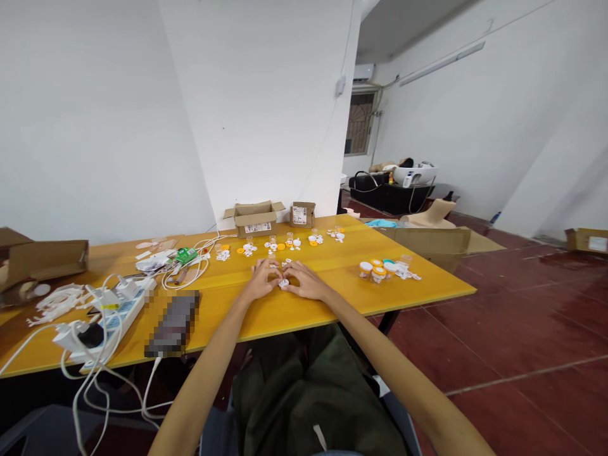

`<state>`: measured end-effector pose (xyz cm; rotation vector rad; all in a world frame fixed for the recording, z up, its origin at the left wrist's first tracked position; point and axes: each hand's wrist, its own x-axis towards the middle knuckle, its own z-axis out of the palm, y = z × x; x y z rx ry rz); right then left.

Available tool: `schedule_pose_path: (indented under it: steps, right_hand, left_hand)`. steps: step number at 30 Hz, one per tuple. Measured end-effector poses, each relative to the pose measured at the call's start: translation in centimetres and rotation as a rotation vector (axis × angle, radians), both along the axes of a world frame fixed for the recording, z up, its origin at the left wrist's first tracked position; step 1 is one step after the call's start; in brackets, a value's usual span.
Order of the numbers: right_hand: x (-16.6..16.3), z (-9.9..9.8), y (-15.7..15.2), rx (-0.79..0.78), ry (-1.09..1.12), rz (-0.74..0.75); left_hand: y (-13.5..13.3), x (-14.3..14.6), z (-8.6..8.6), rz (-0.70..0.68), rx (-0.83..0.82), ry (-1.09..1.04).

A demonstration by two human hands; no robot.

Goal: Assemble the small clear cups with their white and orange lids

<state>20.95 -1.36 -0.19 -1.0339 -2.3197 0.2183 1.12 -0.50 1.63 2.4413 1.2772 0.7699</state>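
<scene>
Near the front of the yellow table point(327, 304), my left hand point(260, 280) and my right hand point(306, 280) meet with bent fingers. Between their fingertips is a small white round piece point(284, 284) with dark marks, gripped from both sides. Just beyond my fingers lie small white pieces point(286, 261), partly hidden by the hands. Farther back, a row of small white piles includes white discs point(249, 249), an orange lid point(281, 246) and clear cups point(289, 236).
Several lidded jars point(378, 273) stand to the right beside loose white pieces point(405, 273). An open cardboard box point(254, 218) and a smaller box point(303, 215) are at the back. On the left are a power strip point(121, 323), tangled white cables point(102, 361) and a blurred dark device point(173, 323).
</scene>
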Motion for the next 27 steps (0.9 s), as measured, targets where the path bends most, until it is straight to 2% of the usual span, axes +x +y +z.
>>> schedule_pose_path:
  steps: [27]
  right_hand:
    - [-0.01, 0.24, -0.21, -0.007, 0.006, 0.002]
  left_hand:
    - [0.11, -0.15, 0.11, 0.001, -0.013, 0.006]
